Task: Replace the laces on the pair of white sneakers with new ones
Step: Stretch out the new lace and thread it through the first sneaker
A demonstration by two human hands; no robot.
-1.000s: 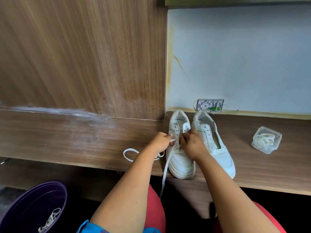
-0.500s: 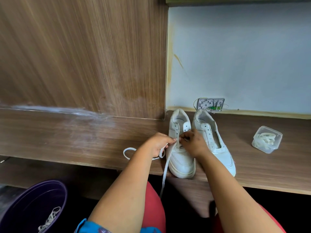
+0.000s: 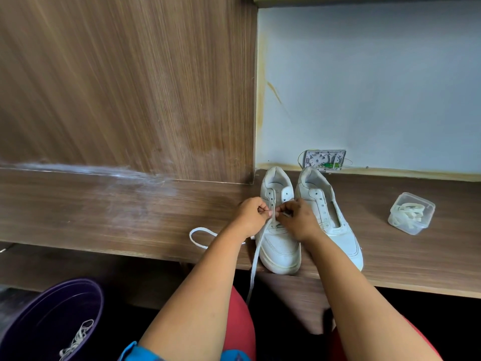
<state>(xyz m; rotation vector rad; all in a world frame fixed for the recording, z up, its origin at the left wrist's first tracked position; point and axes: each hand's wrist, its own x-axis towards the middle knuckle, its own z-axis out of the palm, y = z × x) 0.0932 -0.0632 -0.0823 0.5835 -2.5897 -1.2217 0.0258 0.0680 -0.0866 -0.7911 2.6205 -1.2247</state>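
Two white sneakers stand side by side on the wooden desk [image 3: 130, 217], toes toward me. Over the eyelets of the left sneaker [image 3: 279, 246] both my hands meet. My left hand [image 3: 251, 217] pinches the white lace [image 3: 256, 256], and my right hand [image 3: 299, 220] pinches the lace at the eyelets. One lace end hangs over the desk edge toward my lap; a loop of it lies on the desk to the left. The right sneaker [image 3: 338, 230] has bare eyelets and no lace.
A small clear plastic tub [image 3: 411, 213] with coiled white laces sits on the desk at the right. A purple bucket [image 3: 39, 321] on the floor at lower left holds a used lace. A small wall socket plate [image 3: 325, 158] sits behind the shoes.
My hands have shifted slightly up the left sneaker's eyelets and drawn closer together. The lace loop and both sneakers stay where they were.
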